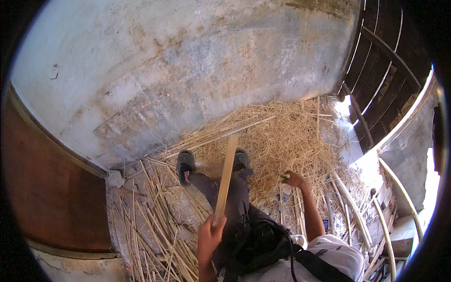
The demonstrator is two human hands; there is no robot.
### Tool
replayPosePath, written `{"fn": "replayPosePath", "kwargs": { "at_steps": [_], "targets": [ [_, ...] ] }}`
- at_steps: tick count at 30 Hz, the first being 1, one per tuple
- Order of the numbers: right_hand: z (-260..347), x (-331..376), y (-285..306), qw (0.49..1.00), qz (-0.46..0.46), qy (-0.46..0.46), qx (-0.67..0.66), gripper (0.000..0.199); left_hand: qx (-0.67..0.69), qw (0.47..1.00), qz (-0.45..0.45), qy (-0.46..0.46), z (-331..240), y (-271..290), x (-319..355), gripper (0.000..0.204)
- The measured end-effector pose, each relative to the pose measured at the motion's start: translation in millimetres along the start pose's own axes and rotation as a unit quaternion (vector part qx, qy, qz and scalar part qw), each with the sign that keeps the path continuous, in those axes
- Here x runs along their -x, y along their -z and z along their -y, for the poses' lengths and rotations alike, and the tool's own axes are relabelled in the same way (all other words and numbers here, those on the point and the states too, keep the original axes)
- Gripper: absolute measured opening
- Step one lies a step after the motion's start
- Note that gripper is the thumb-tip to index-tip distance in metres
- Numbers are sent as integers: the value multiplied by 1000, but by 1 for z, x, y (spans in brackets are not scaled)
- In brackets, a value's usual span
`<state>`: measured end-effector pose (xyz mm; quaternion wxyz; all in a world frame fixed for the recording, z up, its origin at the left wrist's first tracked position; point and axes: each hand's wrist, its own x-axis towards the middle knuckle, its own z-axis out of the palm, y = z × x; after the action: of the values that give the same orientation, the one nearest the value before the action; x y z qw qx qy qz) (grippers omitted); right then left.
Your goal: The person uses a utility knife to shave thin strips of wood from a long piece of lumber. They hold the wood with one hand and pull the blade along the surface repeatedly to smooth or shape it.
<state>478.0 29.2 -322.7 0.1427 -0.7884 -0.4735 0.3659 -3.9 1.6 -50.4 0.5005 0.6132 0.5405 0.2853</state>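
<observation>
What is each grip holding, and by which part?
The left grip holds a flat, pale strip by its near end. The right grip has a small green thing; what it is and where it is held cannot be told.

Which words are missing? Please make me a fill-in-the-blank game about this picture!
1. The long strip is gripped by the person's ____ hand.
2. The small thing in the other hand has the colour ____.
3. Counted together, the dark shoes number ____.
4. Left or right: the dark planks are on the picture's ____ side.

Missing words: left; green; two; right.
</observation>
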Motion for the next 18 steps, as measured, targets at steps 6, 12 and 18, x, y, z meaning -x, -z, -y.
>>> {"fn": "replayPosePath", "kwargs": {
  "at_steps": [6,12,18],
  "targets": [
    [1,14,-67,994,29,-53,88,96,113,989,74,64,12,-27,-37,37],
    [-6,12,-85,997,-61,-4,-54,73,123,985,104,57,-4,-31,-50,37],
    [51,2,-24,913,-103,81,-386,50,116,988,86,48,8,-40,-49,38]
  ]
}}
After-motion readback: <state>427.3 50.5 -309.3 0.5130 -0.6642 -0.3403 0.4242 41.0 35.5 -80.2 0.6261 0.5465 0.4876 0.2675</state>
